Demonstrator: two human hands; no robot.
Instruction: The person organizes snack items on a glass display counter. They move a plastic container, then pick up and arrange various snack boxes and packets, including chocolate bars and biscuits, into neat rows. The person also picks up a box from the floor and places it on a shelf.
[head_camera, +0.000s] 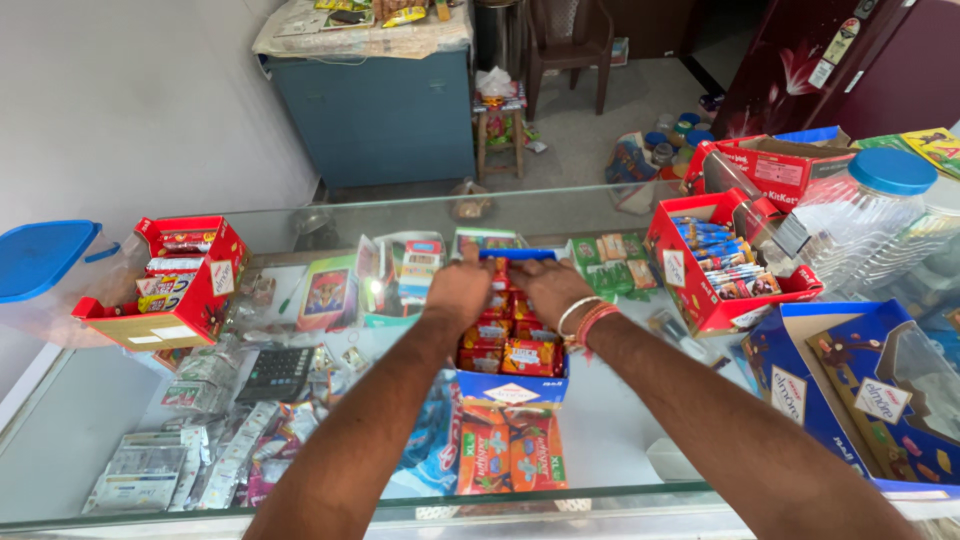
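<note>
Glass forms the top of the counter (640, 420), and packets on the shelf under it show through. Beyond the counter's far edge lie a grey floor, a blue cabinet (375, 115), a small wooden stool (500, 125) and a dark chair (568, 40).

From the head camera, both arms reach forward over the middle of the counter to a narrow blue display box (512, 385) that stands open near the counter's centre, its long side running away from the near edge. Red and yellow snack packs (510, 350) fill it in a row. The left hand (458, 290) and the right hand (548, 288) rest at the box's far end, knuckles up, fingers curled down over the far rim and the packs there; whether they grip the rim or a pack cannot be told. The right wrist wears white and red bangles (583, 322).

Toward the counter's left edge stands a red carton (200, 290) of wrapped sweets, with a blue-lidded clear tub (40, 265) just beside it. A black calculator (275, 372) lies under the glass, left of the arms. Toward the right edge sits a red tray of blue-wrapped bars (700, 270), a clear jar with a blue lid (880, 215) behind it, and a big blue chocolate box (860, 390) at the near right corner. Orange packets (510, 450) lie under the glass just in front of the blue display box.
</note>
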